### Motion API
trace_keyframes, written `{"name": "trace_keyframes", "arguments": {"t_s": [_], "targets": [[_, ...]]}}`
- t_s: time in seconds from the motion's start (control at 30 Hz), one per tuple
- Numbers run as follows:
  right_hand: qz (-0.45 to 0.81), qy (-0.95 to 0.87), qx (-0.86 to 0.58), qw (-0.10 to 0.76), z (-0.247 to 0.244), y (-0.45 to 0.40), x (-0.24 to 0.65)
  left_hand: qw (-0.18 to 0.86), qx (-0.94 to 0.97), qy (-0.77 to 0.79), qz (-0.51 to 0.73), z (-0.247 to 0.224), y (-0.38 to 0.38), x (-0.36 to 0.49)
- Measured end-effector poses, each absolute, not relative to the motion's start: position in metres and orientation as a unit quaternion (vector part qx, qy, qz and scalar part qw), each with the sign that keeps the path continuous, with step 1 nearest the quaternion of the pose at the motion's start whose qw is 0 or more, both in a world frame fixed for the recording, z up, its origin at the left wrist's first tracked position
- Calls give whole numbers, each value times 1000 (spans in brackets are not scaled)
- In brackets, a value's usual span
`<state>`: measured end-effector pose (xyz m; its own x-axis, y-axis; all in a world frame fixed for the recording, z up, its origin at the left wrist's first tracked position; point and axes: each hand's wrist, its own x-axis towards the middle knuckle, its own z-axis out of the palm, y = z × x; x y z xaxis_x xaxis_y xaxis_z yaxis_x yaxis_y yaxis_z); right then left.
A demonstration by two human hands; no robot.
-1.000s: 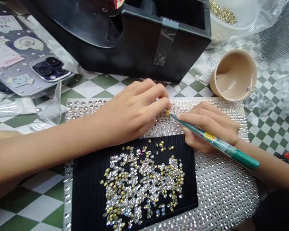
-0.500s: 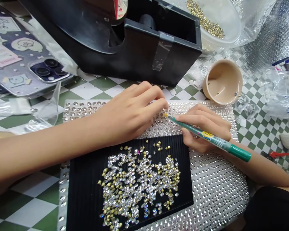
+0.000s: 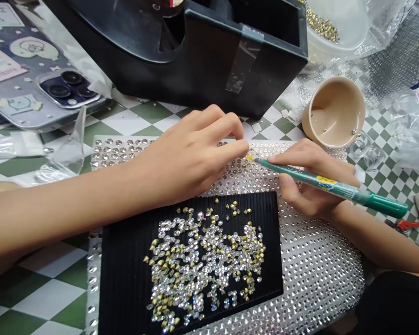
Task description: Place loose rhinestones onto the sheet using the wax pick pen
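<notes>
My right hand [image 3: 314, 174] is closed around a slim green pen [image 3: 335, 187] with a small yellow tip, held slanting over a rhinestone-studded sheet [image 3: 321, 260]. That tip points left, close to the fingertips of my left hand [image 3: 202, 151]. The left fingers are bent and slightly apart over the sheet's upper part; the thumb is mostly hidden, and I make out nothing held there. Under the left wrist lies a black ridged tray [image 3: 125, 274], covered with loose rhinestones [image 3: 209, 260], some clear face up, some gold back up.
A large black tape dispenser [image 3: 209, 65] stands behind my hands. Right of it, a beige cup [image 3: 335, 111] lies tilted near a translucent bowl [image 3: 352, 28] of gold-backed stones. A phone [image 3: 28, 79] and clear plastic are at left. Red-handled pliers [image 3: 410, 224] lie at right.
My right hand has shifted right, and the pen lies flatter with its green end farther out. The left fingers have moved slightly right and up. The whole view has shifted a little.
</notes>
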<state>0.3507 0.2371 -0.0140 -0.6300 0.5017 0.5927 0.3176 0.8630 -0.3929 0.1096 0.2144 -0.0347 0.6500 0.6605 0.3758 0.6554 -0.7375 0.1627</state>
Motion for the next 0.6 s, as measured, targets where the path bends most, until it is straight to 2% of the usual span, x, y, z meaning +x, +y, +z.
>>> {"name": "trace_keyframes", "arguments": {"t_s": [0.2,0.6], "targets": [[149,-881,-247,374,-15,235,350,-21,910,353,215,-33,214,111],[142,-882,-237,381,-19,238,354,14,902,387,191,-32,214,112]]}}
